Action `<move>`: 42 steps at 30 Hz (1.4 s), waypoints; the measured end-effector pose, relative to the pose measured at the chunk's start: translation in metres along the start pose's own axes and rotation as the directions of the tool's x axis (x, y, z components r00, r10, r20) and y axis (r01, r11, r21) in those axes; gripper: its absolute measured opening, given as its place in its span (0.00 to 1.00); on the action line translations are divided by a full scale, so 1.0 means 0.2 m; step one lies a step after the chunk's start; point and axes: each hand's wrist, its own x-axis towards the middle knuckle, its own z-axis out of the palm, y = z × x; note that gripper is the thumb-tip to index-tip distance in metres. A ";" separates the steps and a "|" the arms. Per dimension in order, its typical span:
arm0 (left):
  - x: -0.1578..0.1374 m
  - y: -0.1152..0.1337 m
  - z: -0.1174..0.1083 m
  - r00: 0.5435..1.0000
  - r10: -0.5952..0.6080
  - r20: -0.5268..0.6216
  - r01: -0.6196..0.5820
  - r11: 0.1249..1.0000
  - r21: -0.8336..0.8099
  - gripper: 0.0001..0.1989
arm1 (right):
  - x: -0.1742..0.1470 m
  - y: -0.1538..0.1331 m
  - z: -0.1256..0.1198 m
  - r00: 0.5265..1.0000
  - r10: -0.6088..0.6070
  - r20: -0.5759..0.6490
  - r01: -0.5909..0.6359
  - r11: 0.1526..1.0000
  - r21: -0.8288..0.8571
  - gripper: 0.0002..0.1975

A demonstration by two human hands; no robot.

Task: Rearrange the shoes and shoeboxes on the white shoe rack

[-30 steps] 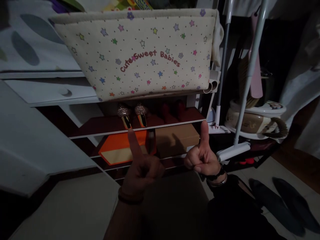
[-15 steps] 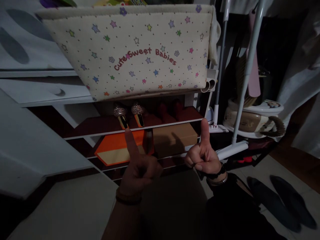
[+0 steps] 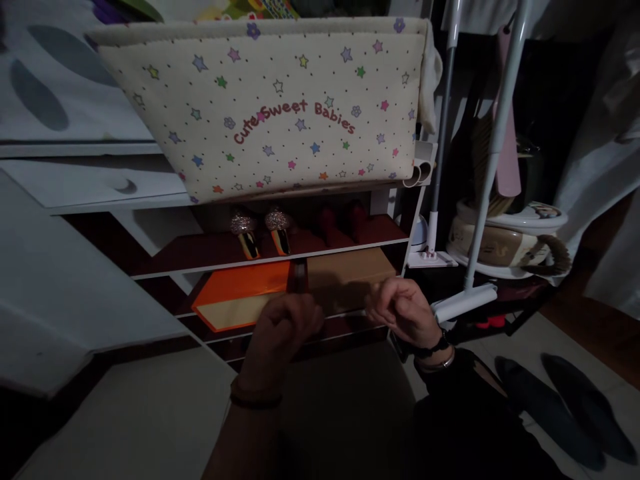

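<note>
Both fists hang in the air in front of a low shoe rack. My left hand is curled closed with nothing in it, nearest to an orange and cream box on the lower shelf. Closed too, my right hand holds nothing and is in front of a brown cardboard box. On the shelf above stand glittery high-heeled shoes with shiny gold heels. Dark red shoes sit farther right on that shelf, dim in the shadow.
A cream fabric basket with coloured stars sits above the rack. To the right lean a pole with a white flat head and another mop. A pink-handled brush hangs there. Dark slippers lie on the floor.
Both index fingers, stretched out and pointing up before, have folded in, so each hand is now a fist. The view has shifted slightly.
</note>
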 end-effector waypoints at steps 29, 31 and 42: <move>-0.20 -0.53 -0.42 0.691 -0.169 -0.703 0.506 0.807 0.303 0.30 | -0.26 0.35 -0.28 0.882 0.137 -0.450 -0.433 0.611 -0.662 0.29; -0.19 -0.55 -0.44 0.667 -0.095 -0.739 0.472 0.821 0.321 0.25 | -0.25 0.32 -0.31 0.904 -0.040 -0.426 -0.356 0.484 -0.800 0.23; -0.05 -0.66 -0.28 0.600 -0.369 -0.709 0.358 0.917 -0.175 0.24 | -0.08 0.38 -0.33 0.999 0.038 -0.004 0.008 -0.294 -0.956 0.51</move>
